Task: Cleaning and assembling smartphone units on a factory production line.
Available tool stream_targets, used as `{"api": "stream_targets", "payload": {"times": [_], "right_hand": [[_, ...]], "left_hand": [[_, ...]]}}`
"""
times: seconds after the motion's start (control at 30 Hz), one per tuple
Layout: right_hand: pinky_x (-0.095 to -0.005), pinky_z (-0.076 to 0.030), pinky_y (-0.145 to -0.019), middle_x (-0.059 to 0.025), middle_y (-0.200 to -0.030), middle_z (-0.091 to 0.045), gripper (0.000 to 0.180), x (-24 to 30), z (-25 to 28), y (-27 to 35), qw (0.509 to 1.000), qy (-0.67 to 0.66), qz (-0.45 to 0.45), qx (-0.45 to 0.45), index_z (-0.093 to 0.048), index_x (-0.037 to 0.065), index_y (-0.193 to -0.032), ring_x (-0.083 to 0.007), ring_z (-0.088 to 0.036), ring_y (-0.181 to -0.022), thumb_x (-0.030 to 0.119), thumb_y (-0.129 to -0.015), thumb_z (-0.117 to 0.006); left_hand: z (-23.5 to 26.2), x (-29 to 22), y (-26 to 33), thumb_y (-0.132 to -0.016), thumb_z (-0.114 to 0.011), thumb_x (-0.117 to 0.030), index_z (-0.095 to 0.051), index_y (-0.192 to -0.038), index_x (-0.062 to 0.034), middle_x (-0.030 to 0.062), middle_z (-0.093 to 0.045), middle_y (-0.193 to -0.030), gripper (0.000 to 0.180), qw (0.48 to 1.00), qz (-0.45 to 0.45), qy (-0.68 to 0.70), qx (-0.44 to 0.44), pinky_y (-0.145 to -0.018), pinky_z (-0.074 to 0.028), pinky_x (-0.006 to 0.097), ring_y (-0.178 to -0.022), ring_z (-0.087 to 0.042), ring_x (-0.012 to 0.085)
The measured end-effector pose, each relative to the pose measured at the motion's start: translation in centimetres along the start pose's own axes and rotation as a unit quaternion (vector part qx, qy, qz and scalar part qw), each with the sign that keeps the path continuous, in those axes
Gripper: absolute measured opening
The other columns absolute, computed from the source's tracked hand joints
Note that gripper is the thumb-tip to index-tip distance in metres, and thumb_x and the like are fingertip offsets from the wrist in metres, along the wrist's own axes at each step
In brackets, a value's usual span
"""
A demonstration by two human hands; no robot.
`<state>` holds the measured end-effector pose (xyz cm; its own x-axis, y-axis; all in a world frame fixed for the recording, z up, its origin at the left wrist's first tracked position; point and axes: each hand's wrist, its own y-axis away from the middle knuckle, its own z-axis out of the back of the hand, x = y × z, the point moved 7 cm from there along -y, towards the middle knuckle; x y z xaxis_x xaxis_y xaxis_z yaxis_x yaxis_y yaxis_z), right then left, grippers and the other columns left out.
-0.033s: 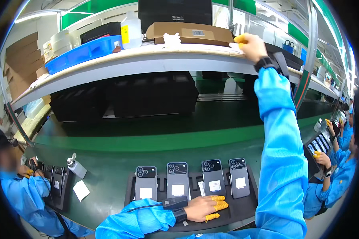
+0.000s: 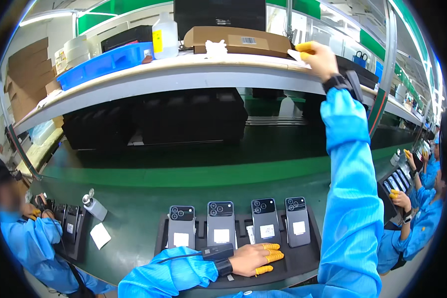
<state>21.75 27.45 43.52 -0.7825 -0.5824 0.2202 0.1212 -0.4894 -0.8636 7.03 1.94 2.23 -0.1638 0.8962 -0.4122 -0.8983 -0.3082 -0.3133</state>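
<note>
My left hand (image 2: 253, 260), with yellow finger cots on, lies flat with fingers stretched on the near part of a black tray (image 2: 303, 258). Beyond it, several dark grey phones stand in a row in the tray, camera side up with white labels: one phone (image 2: 182, 226) at the left, another (image 2: 220, 222) beside it, a third (image 2: 264, 218) just past my fingers and one (image 2: 296, 223) at the right. My right hand (image 2: 322, 60) reaches up to the shelf edge, pinching a thin white piece (image 2: 297, 55), cloth or paper, I cannot tell which.
The shelf (image 2: 193, 74) holds a brown cardboard box (image 2: 233, 38), a crumpled white wad (image 2: 215, 48), a clear bottle (image 2: 165, 37) and a blue bin (image 2: 107, 64). A small dispenser bottle (image 2: 95, 207) and white paper (image 2: 100, 236) lie left on the table. Co-workers sit on both sides.
My right hand has shifted slightly to the right along the shelf edge with the white piece, which shows more now. My left hand stays in place.
</note>
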Motion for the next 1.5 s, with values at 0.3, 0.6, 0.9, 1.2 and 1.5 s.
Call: {"api": "stream_targets", "payload": {"times": [0.3,0.6,0.9,1.2,1.5], "right_hand": [[-0.0406,-0.053,-0.086,-0.0164,-0.121,-0.062,0.048,2.5,-2.7,24.2,0.499,-0.768,-0.381,0.126,-0.052,-0.005,-0.129,-0.0278,-0.062,-0.106,0.033,-0.099,-0.050],[-0.0358,-0.048,-0.096,-0.0124,-0.115,-0.066,0.034,7.2,-3.5,34.1,0.548,-0.660,-0.456,0.237,-0.062,-0.002,-0.118,-0.0214,-0.063,-0.106,0.005,-0.086,-0.070],[-0.0319,-0.053,-0.083,-0.0102,-0.105,-0.069,0.024,5.3,-3.5,34.3,0.830,-0.423,-0.298,0.206,-0.067,0.000,-0.110,-0.0207,-0.067,-0.090,0.001,-0.086,-0.066],[-0.0284,-0.053,-0.080,-0.0090,-0.101,-0.070,0.023,0.2,-5.5,35.8,0.878,-0.382,-0.266,0.114,-0.067,-0.001,-0.110,-0.0168,-0.067,-0.087,0.001,-0.088,-0.064],[-0.0249,-0.050,-0.082,-0.0073,-0.102,-0.069,0.025,-6.9,-1.5,37.1,0.841,-0.308,-0.420,0.146,-0.066,-0.001,-0.112,-0.0119,-0.064,-0.092,-0.003,-0.088,-0.062]], "left_hand": [[1.7,-0.2,1.0,-0.094,-0.055,-0.034,-0.053,-0.135,-0.0100,0.0144,-0.056,-0.133,0.047,1.000,0.002,0.012,0.005,-0.101,-0.046,0.042,-0.130,-0.048,0.0325],[2.4,-0.1,0.7,-0.094,-0.056,-0.032,-0.055,-0.132,-0.0081,0.0122,-0.061,-0.126,0.045,1.000,-0.008,-0.001,-0.014,-0.102,-0.046,0.042,-0.128,-0.050,0.0307],[2.3,-0.4,0.9,-0.094,-0.056,-0.033,-0.054,-0.134,-0.0109,0.0117,-0.058,-0.131,0.045,1.000,0.005,0.011,0.008,-0.102,-0.046,0.042,-0.130,-0.048,0.0303],[2.4,-0.6,0.7,-0.094,-0.056,-0.032,-0.053,-0.135,-0.0123,0.0126,-0.057,-0.132,0.045,0.999,0.012,0.020,0.027,-0.102,-0.046,0.040,-0.131,-0.048,0.0293],[8.8,-0.1,-3.2,-0.091,-0.061,-0.025,-0.056,-0.129,-0.0040,0.0151,-0.059,-0.127,0.043,0.998,0.017,-0.062,0.024,-0.104,-0.044,0.040,-0.126,-0.051,0.0323]]}}
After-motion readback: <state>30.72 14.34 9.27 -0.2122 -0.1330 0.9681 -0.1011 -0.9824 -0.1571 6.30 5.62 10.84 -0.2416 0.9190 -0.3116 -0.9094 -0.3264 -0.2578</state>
